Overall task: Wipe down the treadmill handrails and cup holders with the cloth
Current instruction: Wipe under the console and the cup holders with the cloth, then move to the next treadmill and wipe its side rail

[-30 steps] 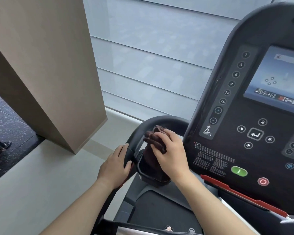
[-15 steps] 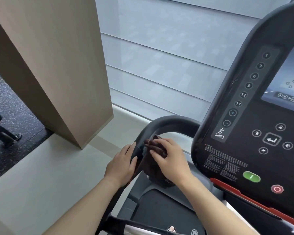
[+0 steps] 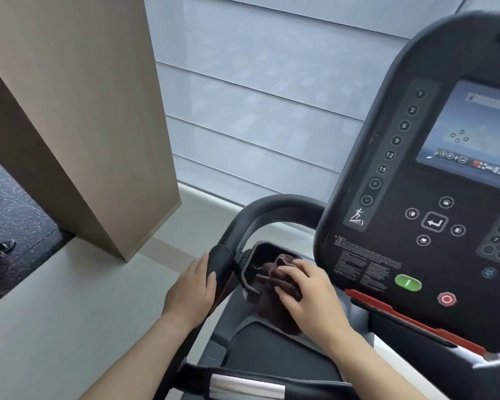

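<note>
Fingers (image 3: 290, 269) of the right hand (image 3: 312, 298) curl around a bunched brown cloth (image 3: 272, 310), pressing it into the cup holder (image 3: 267, 249) at lower centre of the frame. Just left, the left hand (image 3: 189, 293) grips the black handrail (image 3: 223, 261).

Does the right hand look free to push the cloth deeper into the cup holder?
Probably yes: the right hand holds the cloth at the rim of the open cup holder, and nothing blocks it; the left hand grips the handrail alongside.
</note>
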Demonstrator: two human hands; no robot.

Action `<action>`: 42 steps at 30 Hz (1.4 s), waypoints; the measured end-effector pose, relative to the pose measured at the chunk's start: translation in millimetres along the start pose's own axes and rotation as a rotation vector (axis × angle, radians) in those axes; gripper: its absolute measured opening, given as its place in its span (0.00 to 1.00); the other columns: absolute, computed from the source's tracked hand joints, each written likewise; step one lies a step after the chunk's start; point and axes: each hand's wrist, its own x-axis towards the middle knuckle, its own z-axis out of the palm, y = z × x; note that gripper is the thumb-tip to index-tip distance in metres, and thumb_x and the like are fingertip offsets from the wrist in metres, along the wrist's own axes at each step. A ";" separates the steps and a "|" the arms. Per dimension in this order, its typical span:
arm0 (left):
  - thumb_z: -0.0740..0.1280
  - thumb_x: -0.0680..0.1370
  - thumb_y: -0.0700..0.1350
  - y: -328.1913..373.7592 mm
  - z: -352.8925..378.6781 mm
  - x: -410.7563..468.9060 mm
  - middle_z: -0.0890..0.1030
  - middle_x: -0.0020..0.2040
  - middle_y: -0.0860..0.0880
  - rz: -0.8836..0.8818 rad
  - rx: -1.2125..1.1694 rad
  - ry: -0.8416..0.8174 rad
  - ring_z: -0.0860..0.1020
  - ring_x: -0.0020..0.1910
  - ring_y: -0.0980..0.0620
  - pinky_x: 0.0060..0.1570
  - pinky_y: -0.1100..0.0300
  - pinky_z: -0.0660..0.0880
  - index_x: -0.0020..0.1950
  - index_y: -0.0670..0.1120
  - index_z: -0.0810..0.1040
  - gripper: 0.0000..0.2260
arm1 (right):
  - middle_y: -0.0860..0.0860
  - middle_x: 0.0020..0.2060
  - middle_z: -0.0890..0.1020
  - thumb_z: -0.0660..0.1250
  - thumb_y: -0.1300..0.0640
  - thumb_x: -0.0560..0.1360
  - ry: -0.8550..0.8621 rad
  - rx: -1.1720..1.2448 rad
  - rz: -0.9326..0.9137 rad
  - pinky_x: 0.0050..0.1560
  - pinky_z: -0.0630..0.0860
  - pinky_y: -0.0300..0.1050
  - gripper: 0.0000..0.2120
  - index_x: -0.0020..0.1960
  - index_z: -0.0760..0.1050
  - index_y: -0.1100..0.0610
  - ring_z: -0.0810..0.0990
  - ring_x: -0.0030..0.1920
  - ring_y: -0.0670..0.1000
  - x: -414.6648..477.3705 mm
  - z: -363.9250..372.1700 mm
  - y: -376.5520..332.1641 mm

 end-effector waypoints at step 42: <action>0.60 0.77 0.54 240.1 78.7 -270.7 0.63 0.73 0.57 0.623 0.044 -0.171 0.59 0.71 0.62 0.67 0.68 0.54 0.72 0.54 0.60 0.24 | 0.42 0.60 0.73 0.70 0.50 0.72 0.354 0.250 0.241 0.66 0.65 0.42 0.17 0.60 0.75 0.48 0.70 0.64 0.46 -325.5 -140.2 88.9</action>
